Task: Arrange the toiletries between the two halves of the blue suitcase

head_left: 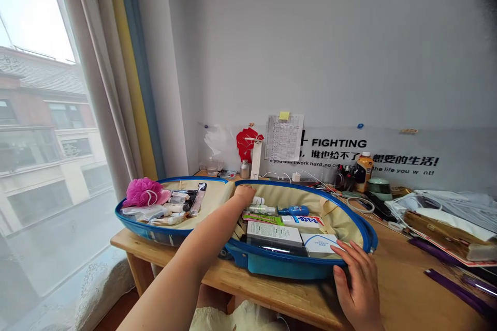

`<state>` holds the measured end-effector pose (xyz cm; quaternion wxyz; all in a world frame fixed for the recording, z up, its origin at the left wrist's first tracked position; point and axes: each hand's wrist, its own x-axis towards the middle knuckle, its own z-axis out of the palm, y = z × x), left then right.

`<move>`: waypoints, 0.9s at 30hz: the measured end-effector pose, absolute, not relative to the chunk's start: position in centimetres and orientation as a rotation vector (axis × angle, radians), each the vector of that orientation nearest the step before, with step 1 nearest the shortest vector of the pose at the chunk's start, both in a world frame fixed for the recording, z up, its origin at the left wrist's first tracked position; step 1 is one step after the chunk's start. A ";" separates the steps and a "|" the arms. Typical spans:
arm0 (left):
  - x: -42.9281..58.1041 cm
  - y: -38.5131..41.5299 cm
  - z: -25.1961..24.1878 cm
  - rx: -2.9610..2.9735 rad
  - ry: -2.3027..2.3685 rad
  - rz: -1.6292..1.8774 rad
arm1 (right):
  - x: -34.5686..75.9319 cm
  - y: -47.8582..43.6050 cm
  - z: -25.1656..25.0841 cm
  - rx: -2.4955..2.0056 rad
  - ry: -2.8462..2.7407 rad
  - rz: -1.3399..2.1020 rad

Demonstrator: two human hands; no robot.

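A blue hard-shell case [248, 257] lies open on the wooden desk, its two halves lined in cream fabric. My left hand [244, 195] reaches over the middle of the case, its fingers curled down out of sight near the hinge side. My right hand [355, 276] rests on the case's near right rim, fingers spread, beside a white box [319, 244]. The right half also holds a blue bottle [294, 210] and a toothpaste tube [303, 221]. In the left half lie a pink bath puff [144, 192], cosmetic tubes [179, 199] and cotton swabs [167, 220].
The wooden desk [392, 253] runs under the case. At the back stand a drink bottle [364, 173] and cables. Papers and a gold-coloured package [446, 232] lie to the right, with purple strips [454, 289] at the desk's right edge. A curtained window [39, 129] is on the left.
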<state>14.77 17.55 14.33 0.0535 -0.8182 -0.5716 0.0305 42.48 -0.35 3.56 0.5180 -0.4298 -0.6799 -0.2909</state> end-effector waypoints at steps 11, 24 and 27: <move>10.5 16.6 19.1 -2.243 -1.920 -0.276 | 42.7 -0.3 3.5 -1.055 -1.645 -0.713; -9.8 11.0 16.2 -1.887 -2.312 0.207 | 42.5 -0.3 3.9 -1.031 -1.649 -0.751; -10.3 11.3 15.8 -1.932 -2.245 0.295 | 42.5 -0.3 3.9 -1.047 -1.656 -0.762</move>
